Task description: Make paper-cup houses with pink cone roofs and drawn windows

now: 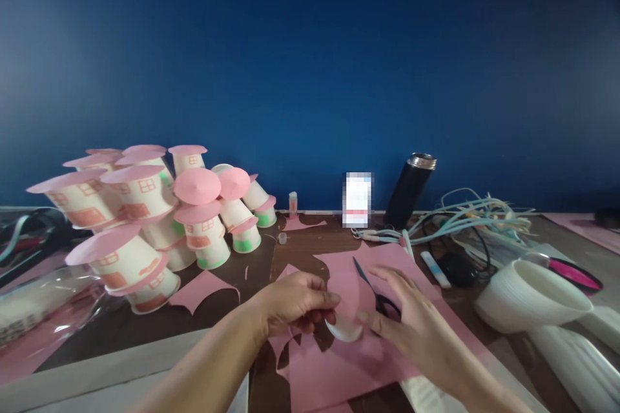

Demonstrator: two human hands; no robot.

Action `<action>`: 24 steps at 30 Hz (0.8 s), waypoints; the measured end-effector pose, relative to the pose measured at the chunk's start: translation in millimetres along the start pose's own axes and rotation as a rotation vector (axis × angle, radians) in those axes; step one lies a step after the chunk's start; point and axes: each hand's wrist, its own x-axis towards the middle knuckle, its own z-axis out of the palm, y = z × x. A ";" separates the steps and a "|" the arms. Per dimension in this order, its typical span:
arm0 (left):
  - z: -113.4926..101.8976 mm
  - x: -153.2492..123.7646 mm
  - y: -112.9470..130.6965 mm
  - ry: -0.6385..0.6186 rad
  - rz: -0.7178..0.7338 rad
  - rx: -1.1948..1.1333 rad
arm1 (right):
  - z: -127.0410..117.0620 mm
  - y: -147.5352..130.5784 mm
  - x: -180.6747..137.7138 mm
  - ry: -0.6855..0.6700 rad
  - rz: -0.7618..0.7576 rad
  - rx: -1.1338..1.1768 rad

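Note:
My left hand (300,303) is closed, thumb and fingers pinching the edge of a rounded pink paper piece (346,287). A white curved edge (345,330) shows under that piece; I cannot tell whether it is a cup or the paper's other side. My right hand (407,316) is open, fingers apart, its thumb tip close to the piece's right side. Beneath the right fingers lie dark scissors (387,305), blades pointing up and left. A large pink sheet (329,374) with cut-out edges spreads below both hands.
Stacked paper cups (140,200) with pink paper roofs fill the left. Pink offcuts (203,290) lie before them. Further back stand a glue stick (293,203), a blurred bright screen (357,200) and a black bottle (411,190). Rightward are cables (465,226) and stacked white cups (527,297).

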 end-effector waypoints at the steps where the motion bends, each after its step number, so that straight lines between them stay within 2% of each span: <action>1: 0.1 0.1 -0.1 0.001 0.002 0.002 | 2.0 -1.5 -0.4 -0.007 0.024 0.012; 11: 0.6 -0.2 -0.3 0.012 0.006 0.020 | 2.7 -5.3 -0.8 -0.006 0.019 0.095; 20: -0.4 2.0 -2.7 0.004 0.023 0.018 | 0.6 1.1 6.0 -0.101 0.096 0.375; 24: -0.5 1.7 -3.0 0.002 0.020 0.015 | -1.1 2.0 7.7 -0.065 0.088 0.369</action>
